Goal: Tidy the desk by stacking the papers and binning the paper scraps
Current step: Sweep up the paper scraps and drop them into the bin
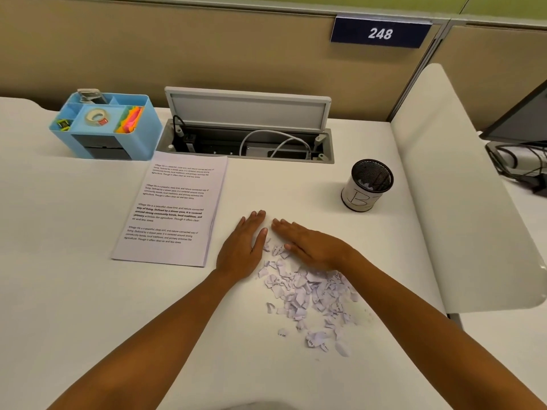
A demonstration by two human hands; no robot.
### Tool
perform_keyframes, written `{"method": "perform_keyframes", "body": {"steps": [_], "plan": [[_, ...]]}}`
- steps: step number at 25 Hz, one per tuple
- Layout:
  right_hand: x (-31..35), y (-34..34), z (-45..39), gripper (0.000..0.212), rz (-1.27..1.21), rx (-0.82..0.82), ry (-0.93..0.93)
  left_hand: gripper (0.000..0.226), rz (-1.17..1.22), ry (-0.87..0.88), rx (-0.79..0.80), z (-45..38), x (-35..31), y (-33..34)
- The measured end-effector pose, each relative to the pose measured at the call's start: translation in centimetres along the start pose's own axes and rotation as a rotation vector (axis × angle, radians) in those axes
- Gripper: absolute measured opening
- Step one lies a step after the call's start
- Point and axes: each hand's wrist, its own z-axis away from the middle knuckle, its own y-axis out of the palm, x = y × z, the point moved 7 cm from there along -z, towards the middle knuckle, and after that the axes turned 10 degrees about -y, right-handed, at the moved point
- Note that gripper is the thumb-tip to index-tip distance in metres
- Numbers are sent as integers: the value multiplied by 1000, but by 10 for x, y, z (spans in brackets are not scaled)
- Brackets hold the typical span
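A neat stack of printed papers (pixel 171 210) lies on the white desk (pixel 88 291), left of centre. A pile of torn paper scraps (pixel 313 294) spreads to the right of it. Both hands rest flat on the desk at the far edge of the pile, palms down, fingertips nearly meeting. My left hand (pixel 244 247) lies at the pile's far left. My right hand (pixel 310 247) covers the far scraps. Neither hand holds anything. A small black mesh bin (pixel 367 184) with a white label stands at the right, beyond the pile; a few scraps show inside.
A blue desk organiser (pixel 109 125) with tape and sticky notes stands at the back left. Behind the papers an open cable tray (pixel 248 137) with its lid up holds cables. A white side panel (pixel 461 187) bounds the desk on the right.
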Motion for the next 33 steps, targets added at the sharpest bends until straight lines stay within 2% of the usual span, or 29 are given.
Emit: {"method": "perform_keyframes", "body": {"steps": [3, 7, 8, 10, 12, 19, 21, 23, 28, 33], "plan": [[6, 1, 18, 51, -65, 10, 23, 54, 7, 2, 8, 3, 0, -1], [-4, -8, 47, 51, -231, -357, 263, 49, 25, 4, 10, 9, 1, -1], [-6, -3, 53, 54, -221, -395, 352, 49, 31, 5, 7, 12, 2, 0], [-2, 16, 55, 62, -199, -371, 484, 49, 36, 6, 0, 15, 3, -1], [5, 31, 45, 63, -146, -340, 515, 49, 36, 4, -7, 15, 3, -1], [-4, 10, 3, 64, -154, -454, 474, 47, 24, 7, -27, 15, 2, -2], [-4, 4, -7, 63, -155, -435, 413, 47, 25, 11, -34, 15, 2, -2], [1, -2, -15, 52, -160, -411, 316, 47, 34, 13, -37, 14, 2, -3], [15, 2, -11, 46, -27, -236, 115, 47, 25, 15, -30, 13, 4, -1], [18, 8, 23, 51, 76, -48, 6, 47, 24, 14, -40, 14, 3, -2]]}}
